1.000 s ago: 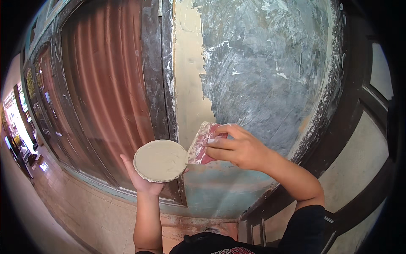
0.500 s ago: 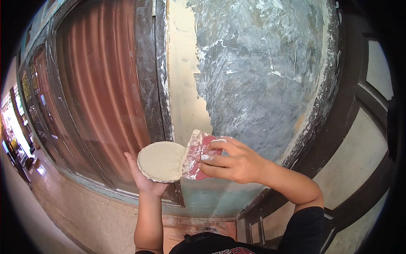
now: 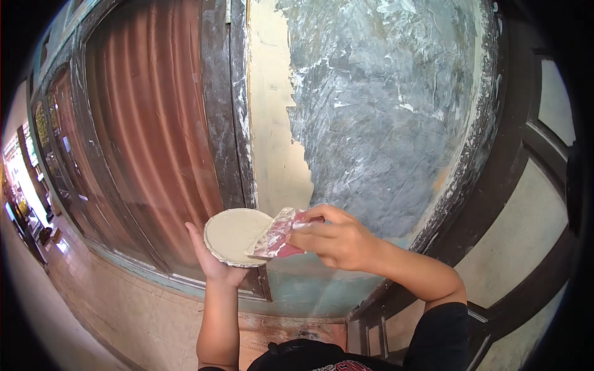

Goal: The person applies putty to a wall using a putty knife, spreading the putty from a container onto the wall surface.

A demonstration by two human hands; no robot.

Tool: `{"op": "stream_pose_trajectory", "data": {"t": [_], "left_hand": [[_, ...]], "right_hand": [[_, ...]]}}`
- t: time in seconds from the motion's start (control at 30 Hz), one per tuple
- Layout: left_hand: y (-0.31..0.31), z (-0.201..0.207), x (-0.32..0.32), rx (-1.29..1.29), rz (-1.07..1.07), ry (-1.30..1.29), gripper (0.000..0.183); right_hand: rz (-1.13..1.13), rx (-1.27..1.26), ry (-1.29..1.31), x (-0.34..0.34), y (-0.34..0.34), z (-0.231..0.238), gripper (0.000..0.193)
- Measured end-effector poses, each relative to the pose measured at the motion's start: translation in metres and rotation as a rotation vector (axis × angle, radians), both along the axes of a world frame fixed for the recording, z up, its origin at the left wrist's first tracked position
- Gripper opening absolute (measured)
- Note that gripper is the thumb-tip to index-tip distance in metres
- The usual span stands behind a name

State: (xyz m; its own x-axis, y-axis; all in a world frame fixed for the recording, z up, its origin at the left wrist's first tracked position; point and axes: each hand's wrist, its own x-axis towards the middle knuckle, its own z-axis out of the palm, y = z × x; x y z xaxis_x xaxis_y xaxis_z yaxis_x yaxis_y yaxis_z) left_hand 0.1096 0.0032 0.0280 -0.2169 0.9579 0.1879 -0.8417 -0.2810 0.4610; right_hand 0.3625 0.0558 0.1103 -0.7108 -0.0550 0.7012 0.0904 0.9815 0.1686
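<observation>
My left hand (image 3: 213,263) is raised palm up and carries a round flat disc (image 3: 232,235) covered with pale beige putty. My right hand (image 3: 337,238) grips a red flat scraper (image 3: 275,238) smeared with putty. The scraper's edge lies tilted across the right side of the disc, touching the putty. Both hands are held close to a wall panel (image 3: 383,105) with a scraped blue-grey surface. A strip of fresh cream putty (image 3: 272,123) covers the panel's left side.
A dark wooden frame post (image 3: 223,105) stands left of the panel, with reddish corrugated shutters (image 3: 148,123) beyond it. More dark framing with pale panels (image 3: 526,216) runs at the right. A tiled floor (image 3: 124,309) lies below.
My right hand came away from the wall and moved down and left, tipping the scraper flatter onto the putty disc. The left hand stayed almost in place.
</observation>
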Motion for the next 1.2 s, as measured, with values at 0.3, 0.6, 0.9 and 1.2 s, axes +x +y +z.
{"op": "stream_pose_trajectory", "data": {"t": [0.3, 0.6, 0.9, 1.2], "left_hand": [[-0.002, 0.004, 0.015, 0.124, -0.191, -0.019, 0.105], [0.012, -0.001, 0.024, 0.112, -0.211, -0.051, 0.103], [0.011, -0.003, 0.017, 0.104, -0.15, -0.011, 0.101], [0.027, -0.007, 0.005, 0.111, -0.083, -0.034, 0.101]], "right_hand": [[-0.232, -0.162, 0.145, 0.003, 0.036, 0.044, 0.024], [-0.551, -0.15, 0.304, -0.008, 0.114, 0.116, 0.027], [-0.651, 0.069, 0.263, -0.021, 0.146, 0.094, 0.03], [-0.626, 0.188, 0.31, -0.019, 0.158, 0.099, 0.033]]}}
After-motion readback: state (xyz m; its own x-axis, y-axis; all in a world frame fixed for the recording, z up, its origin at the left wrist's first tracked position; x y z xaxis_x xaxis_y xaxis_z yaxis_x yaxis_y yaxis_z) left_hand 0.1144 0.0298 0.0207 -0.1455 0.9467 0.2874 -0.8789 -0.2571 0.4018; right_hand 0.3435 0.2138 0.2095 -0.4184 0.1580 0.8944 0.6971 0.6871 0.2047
